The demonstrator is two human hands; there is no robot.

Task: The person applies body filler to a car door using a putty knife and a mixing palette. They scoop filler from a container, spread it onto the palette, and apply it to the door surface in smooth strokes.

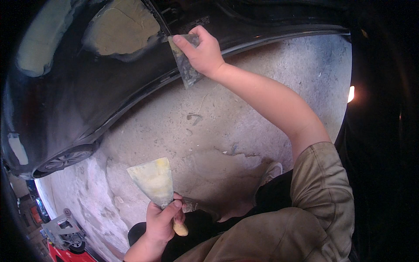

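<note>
My left hand (160,220) is closed round the wooden handle of a putty knife (153,181), whose wide blade is smeared with pale yellow filler. Up at the dark car body, my right hand (204,51) pinches a flat rectangular spreader (187,65), grey and stained, between thumb and fingers. The spreader is beside the edge of the car panel; whether it touches cannot be told. Just left of it, a broad beige patch of filler (124,28) covers part of the black car panel (100,83).
A second long filler patch (41,39) lies further left on the car, with a small pale patch (17,148) lower down. The car's wheel (65,160) stands on the stained concrete floor (209,118). A red vehicle (70,253) is at the lower left.
</note>
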